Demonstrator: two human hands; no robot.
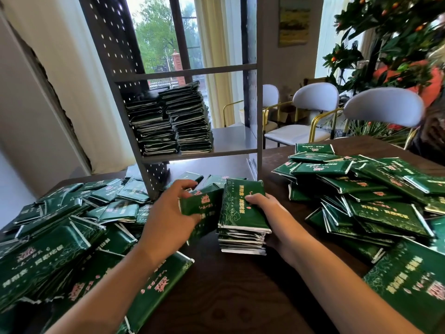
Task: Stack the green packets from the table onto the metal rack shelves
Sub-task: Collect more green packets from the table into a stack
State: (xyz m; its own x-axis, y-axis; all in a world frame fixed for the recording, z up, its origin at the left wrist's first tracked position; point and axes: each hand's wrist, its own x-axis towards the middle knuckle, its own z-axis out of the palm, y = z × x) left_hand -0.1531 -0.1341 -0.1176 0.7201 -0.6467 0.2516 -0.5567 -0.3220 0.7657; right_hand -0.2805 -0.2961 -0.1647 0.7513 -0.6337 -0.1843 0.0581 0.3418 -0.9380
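At the far left a loose heap of green packets [55, 237] spreads over the dark wooden table [231, 285], many lying askew and overlapping, the nearest ones running down toward the table's near edge. Just behind that heap the metal rack [192, 153] stands on the table, its perforated upright planted among the packets; on its lower shelf two tall stacks of packets [168, 121] sit side by side against the left wall of the rack, with bare shelf to their right. In front of the rack, the left hand [168, 213] curls its fingers round a single packet [201, 206], thumb on the near face, holding it tilted just beside a neat stack of packets [243, 218] on the table. The right hand [269, 213] grips that stack from its right side, thumb laid across the top packet and the other fingers hidden behind the pile. Further right a second loose heap [361, 194] covers the table, close against the right forearm. Behind it stand white chairs [382, 107] with gold frames, and a leafy plant with small orange fruit [397, 44] fills the upper right corner.
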